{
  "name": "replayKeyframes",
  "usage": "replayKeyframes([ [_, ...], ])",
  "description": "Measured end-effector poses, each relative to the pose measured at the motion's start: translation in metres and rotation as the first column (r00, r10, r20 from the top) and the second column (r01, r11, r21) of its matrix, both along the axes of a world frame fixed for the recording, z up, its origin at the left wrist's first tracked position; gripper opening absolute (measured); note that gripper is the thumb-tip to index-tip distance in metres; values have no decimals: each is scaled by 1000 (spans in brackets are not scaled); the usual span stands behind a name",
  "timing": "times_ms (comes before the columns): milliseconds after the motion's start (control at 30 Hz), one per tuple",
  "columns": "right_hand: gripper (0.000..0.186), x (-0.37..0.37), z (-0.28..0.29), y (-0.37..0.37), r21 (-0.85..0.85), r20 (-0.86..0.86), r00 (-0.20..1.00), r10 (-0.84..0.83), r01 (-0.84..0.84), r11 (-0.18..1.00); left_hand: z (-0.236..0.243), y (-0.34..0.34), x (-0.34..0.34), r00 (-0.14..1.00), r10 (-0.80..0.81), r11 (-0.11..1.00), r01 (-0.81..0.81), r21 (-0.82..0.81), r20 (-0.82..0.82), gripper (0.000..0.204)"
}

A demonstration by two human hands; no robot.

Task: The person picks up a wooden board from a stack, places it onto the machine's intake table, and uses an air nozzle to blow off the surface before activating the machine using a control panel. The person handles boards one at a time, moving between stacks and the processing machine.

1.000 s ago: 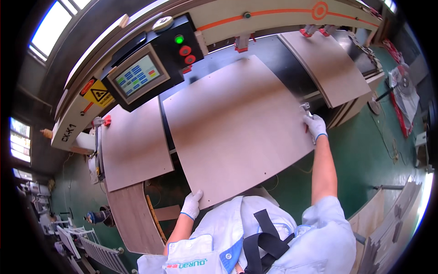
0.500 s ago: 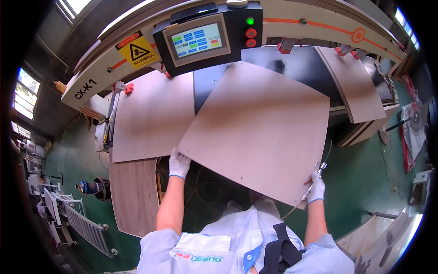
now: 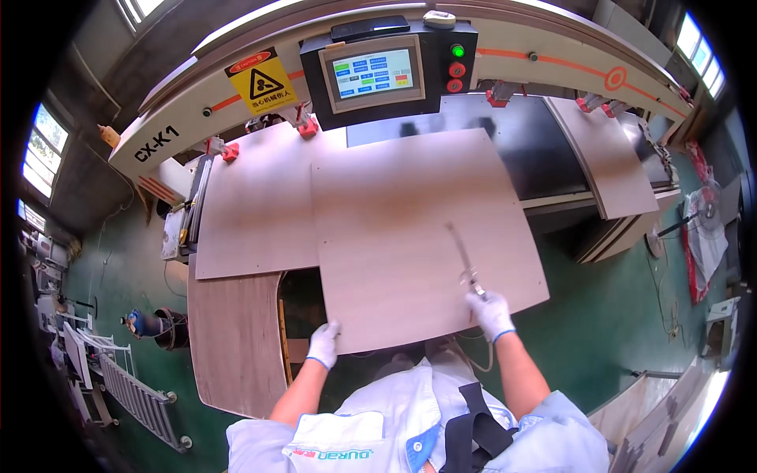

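Pale board swung straighter than before, lying partly over the black table, left hand at its near left corner, whether pinching unclear, right hand shifted inward from its right edge, wrapped around a metal air gun

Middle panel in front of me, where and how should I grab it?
Probably hold the flat panel by its near edge, towards both corners, coming from your side, since it juts over the floor there, leaving its underside reachable. Your left hand is at the near-left corner.
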State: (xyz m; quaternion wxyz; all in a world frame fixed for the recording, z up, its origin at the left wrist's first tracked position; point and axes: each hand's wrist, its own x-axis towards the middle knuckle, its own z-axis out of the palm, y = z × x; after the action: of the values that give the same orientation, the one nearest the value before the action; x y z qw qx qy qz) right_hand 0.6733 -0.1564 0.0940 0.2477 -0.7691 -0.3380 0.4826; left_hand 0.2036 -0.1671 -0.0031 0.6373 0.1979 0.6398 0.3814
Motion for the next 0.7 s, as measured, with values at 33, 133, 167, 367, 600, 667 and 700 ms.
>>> replayKeyframes([
  [33, 46, 31, -19, 17, 55, 151, 986, -65, 58, 997, 3, -3, -24, 997, 73, 997, -73, 1, 1, 45],
  [133, 39, 120, -102, 41, 438, 424, 813, -399, 201, 876, 32, 4, -45, 989, 134, 991, -135, -17, -67, 48],
  [167, 36, 166, -147, 34, 651, 491, 660, -569, 156, 743, 36, 31, -34, 994, 90, 995, -92, -33, -67, 48],
  [367, 34, 126, -40, 25, 32, -168, 895, -414, 424, 905, 36, 30, -60, 980, 97, 993, -108, -55, -173, 48],
  [600, 35, 139, -28, -70, 60, -309, 655, -689, 737, 673, 14, 169, -61, 848, 5, 993, -69, 101, 529, 57],
  [667, 36, 124, -27, -98, 61, -379, 526, -761, 835, 547, 21, 187, 18, 729, 124, 951, -281, 130, 673, 54],
  [700, 37, 116, -27, -108, 34, -467, 415, -781, 891, 453, 24, 184, 54, 724, 123, 935, -315, 166, 679, 51],
])
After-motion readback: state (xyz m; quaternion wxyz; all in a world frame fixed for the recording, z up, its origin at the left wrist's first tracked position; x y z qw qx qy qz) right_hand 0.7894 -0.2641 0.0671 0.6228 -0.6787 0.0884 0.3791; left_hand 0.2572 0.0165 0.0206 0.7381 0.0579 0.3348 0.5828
